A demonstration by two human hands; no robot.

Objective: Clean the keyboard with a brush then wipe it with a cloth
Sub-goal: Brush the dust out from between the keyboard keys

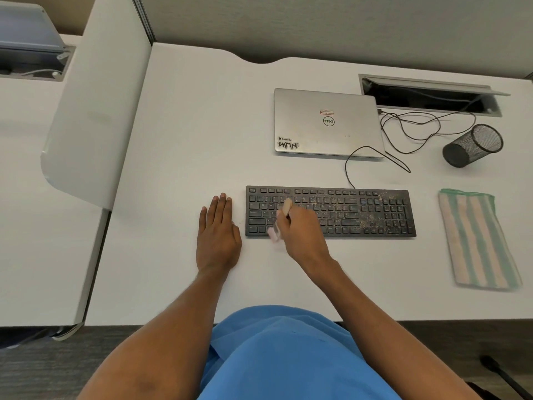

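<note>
Two roles: right hand [301,228] grips the brush [286,207] over the dusty keyboard [360,212]; left hand [219,235], fingers [222,206] straight and empty, seemingly braces on the bench [202,125].

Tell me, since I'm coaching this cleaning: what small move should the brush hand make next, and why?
Probably sweep the brush, held by the right hand over the left keys of the keyboard, toward the right. The pale grit lies thickest there, so wiping seems premature, and the cloth lies unused beside it.
</note>
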